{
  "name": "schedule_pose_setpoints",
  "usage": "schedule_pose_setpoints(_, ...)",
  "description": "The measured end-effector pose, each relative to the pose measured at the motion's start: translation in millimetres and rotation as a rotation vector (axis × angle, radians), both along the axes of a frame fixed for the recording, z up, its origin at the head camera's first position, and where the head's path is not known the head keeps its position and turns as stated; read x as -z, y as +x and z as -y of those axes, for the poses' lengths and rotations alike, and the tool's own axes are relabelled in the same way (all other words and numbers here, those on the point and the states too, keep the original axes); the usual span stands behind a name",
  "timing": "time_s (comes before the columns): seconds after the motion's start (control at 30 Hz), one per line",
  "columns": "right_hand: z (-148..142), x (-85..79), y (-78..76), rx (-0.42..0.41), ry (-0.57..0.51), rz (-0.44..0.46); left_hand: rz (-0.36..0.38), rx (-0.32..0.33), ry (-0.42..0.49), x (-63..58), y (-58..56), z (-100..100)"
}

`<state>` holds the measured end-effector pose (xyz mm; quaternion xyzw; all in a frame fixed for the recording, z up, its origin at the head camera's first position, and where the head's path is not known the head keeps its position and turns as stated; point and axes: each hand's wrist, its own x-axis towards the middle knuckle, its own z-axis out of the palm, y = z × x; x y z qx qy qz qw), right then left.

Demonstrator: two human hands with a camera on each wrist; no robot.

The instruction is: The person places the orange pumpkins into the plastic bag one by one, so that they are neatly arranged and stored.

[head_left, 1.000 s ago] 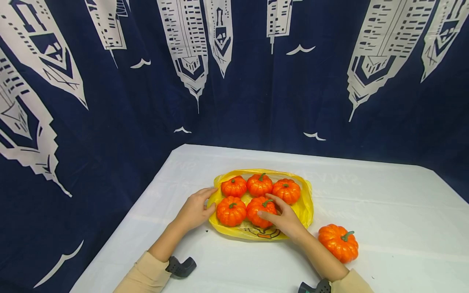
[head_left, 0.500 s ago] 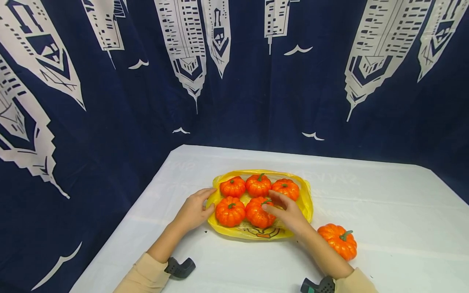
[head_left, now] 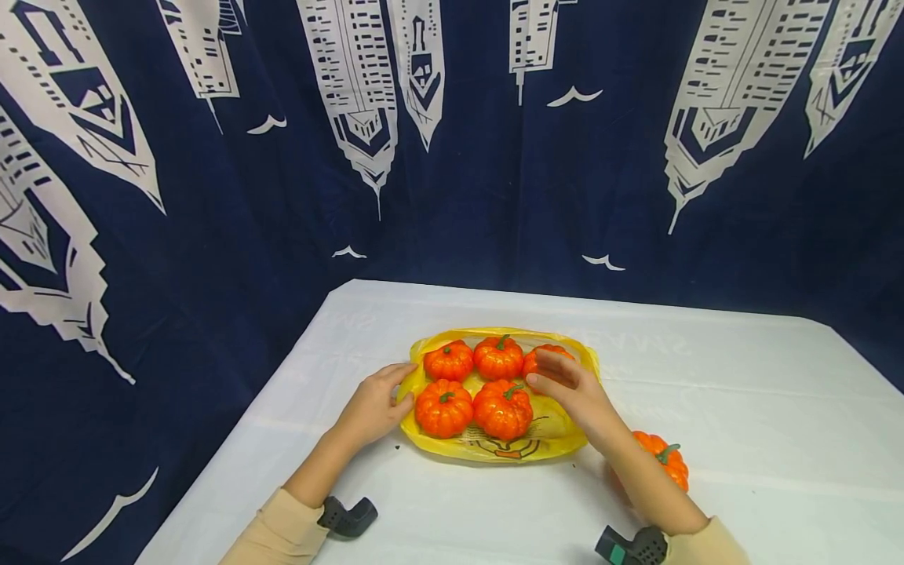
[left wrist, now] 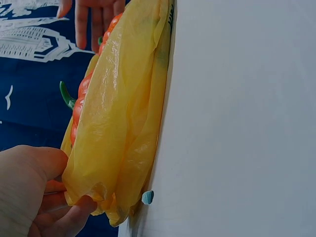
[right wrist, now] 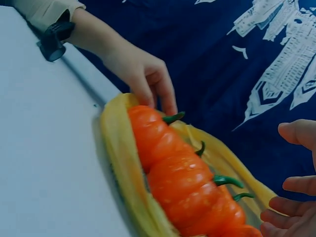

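Observation:
A yellow plastic bag [head_left: 452, 450] lies spread open like a shallow bowl on the white table, with several small orange pumpkins inside. My left hand [head_left: 374, 404] grips its left end; in the left wrist view the thumb and fingers bend around the bag's edge. Over the right part of the bag hovers my right hand [head_left: 575, 395], fingers apart and holding nothing. It sits right of the front right pumpkin [head_left: 503, 410] and partly covers the back right pumpkin [head_left: 533, 363]. Another pumpkin [head_left: 667, 459] stands on the table outside the bag, partly hidden behind my right forearm.
The white tablecloth [head_left: 777, 439] extends around the bag on all sides. Behind the table hangs a dark blue curtain [head_left: 480, 220] with white building prints. Black wrist devices [head_left: 349, 518] are worn at both sleeves.
My right hand has let go of the front right pumpkin and moved up and to the right. That pumpkin stays in the bag. My left hand keeps its place at the bag's left end.

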<state>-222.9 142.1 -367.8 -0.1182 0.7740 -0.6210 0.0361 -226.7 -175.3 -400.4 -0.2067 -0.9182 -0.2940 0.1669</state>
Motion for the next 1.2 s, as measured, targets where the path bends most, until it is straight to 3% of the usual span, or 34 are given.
schedule_pose_setpoints(0.27,-20.8,-14.6,5.9,0.037,0.028,-0.043,0.004,0.005,0.011,2.6,-0.3,-1.8)
schedule_pose_setpoints(0.67,-76.8,-30.3,24.0,0.107,0.292,-0.107,0.011,0.001,-0.001,-0.4,0.2,-1.4)
schedule_pose_setpoints(0.93,-108.2,-22.2,30.8,0.150,0.352,-0.105,0.019,-0.004,0.007,-1.3,0.8,-1.0)
schedule_pose_setpoints(1.2,-122.0,-3.1,37.1,0.162,0.407,-0.053,0.021,-0.003,0.007,-0.8,0.4,-1.3)
